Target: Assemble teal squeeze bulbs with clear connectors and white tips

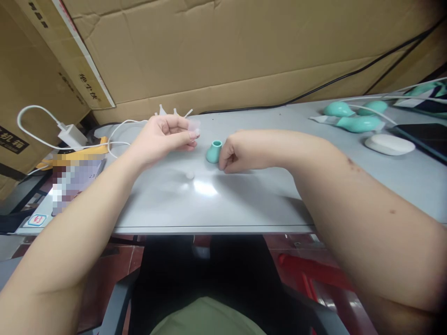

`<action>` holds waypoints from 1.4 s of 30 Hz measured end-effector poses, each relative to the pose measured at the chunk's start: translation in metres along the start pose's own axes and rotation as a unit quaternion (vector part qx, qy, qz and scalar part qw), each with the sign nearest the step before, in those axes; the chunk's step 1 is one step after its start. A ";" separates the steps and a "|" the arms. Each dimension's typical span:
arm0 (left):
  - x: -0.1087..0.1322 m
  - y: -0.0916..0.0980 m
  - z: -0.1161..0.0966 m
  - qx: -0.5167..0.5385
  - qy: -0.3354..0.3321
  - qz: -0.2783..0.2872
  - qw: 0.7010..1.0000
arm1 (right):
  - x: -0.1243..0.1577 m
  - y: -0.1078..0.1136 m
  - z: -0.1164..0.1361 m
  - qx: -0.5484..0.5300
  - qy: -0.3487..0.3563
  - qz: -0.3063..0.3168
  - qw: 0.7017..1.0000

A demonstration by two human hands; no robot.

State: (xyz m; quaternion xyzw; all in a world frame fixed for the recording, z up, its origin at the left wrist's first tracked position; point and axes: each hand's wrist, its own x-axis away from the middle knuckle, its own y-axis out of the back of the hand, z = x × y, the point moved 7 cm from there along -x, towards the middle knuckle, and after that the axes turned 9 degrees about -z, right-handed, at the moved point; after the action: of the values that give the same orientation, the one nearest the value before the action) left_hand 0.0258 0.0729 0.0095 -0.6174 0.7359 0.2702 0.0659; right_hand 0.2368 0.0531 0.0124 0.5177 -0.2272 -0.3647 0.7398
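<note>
My left hand (167, 132) is closed in a pinch above the table, with a small translucent plastic piece (194, 125) between thumb and fingers. My right hand (239, 151) is curled closed, low over the tabletop. Right at its fingers stands a small teal vase-shaped piece (213, 153), upright, with its round opening facing up. The fingers overlap its right edge; whether they grip it or something else inside the curl is hidden. A small whitish round piece (189, 175) lies on the table in front of the hands.
Teal rounded pieces (359, 123) and a white oval case (390, 144) lie at the right, near a dark flat device (424, 139). A white charger (71, 137) with cable stands left. Cardboard (244, 51) walls the back. Small white pointed pieces (162, 110) sit behind my left hand.
</note>
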 end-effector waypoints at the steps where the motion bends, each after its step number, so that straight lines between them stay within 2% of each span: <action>1: 0.000 0.000 0.001 0.008 0.004 0.002 1.000 | 0.001 -0.004 -0.004 0.043 -0.029 0.036 0.998; 3: -0.001 0.000 0.004 0.017 0.006 0.006 1.000 | 0.002 -0.005 -0.005 0.071 -0.042 0.066 0.994; 6: -0.002 0.001 0.007 0.016 0.001 0.009 1.000 | -0.001 -0.004 -0.005 0.054 -0.035 0.076 0.995; 12: 0.001 -0.002 0.004 0.080 0.056 -0.002 0.995 | 0.000 0.003 0.000 -0.142 0.007 0.074 0.987; 14: 0.004 -0.003 0.000 0.101 0.082 -0.017 0.991 | 0.001 0.010 0.006 -0.214 0.035 0.044 0.975; 17: 0.006 -0.005 -0.004 0.119 0.105 -0.028 0.987 | -0.001 0.021 0.008 -0.307 0.057 -0.047 0.949; 22: 0.007 -0.006 -0.003 0.136 0.114 -0.028 0.984 | -0.007 0.026 0.004 -0.422 0.088 -0.192 0.882; 25: 0.007 -0.007 -0.003 0.133 0.108 -0.027 0.985 | -0.011 0.025 0.001 -0.434 0.086 -0.253 0.860; 29: 0.007 -0.008 -0.005 0.138 0.092 -0.026 0.986 | -0.012 0.024 0.001 -0.430 0.104 -0.297 0.846; 34: 0.007 -0.010 -0.005 0.143 0.077 -0.016 0.987 | -0.013 0.022 0.000 -0.428 0.128 -0.313 0.838; 42: 0.007 -0.010 -0.007 0.141 0.069 -0.020 0.987 | -0.013 0.022 -0.002 -0.403 0.120 -0.325 0.847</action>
State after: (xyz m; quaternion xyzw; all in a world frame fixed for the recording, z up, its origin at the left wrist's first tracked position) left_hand 0.0355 0.0630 0.0093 -0.6337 0.7569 0.1187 0.1069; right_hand 0.2370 0.0685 0.0331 0.2582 0.2118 -0.5786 0.7441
